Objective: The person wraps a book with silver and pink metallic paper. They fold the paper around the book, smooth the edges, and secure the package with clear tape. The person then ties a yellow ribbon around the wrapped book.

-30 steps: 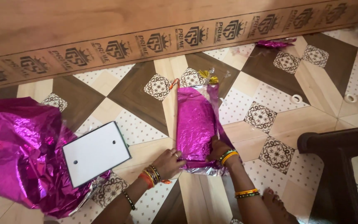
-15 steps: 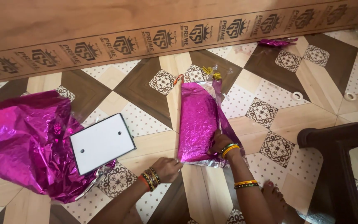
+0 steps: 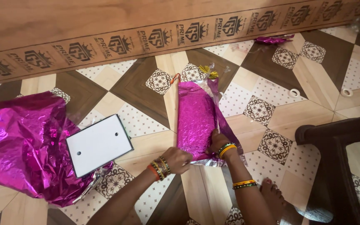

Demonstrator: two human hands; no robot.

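A long wooden board (image 3: 105,25) runs beyond the flat parcel wrapped in shiny magenta foil (image 3: 195,118), which lies on the patterned tile floor (image 3: 138,89). Left of the parcel spreads a crumpled sheet of magenta foil (image 3: 21,141), with a white rectangular card (image 3: 99,144) on its edge. My right hand (image 3: 218,141) presses flat on the parcel's near right edge; my left hand (image 3: 178,159), fingers curled, touches its near left corner.
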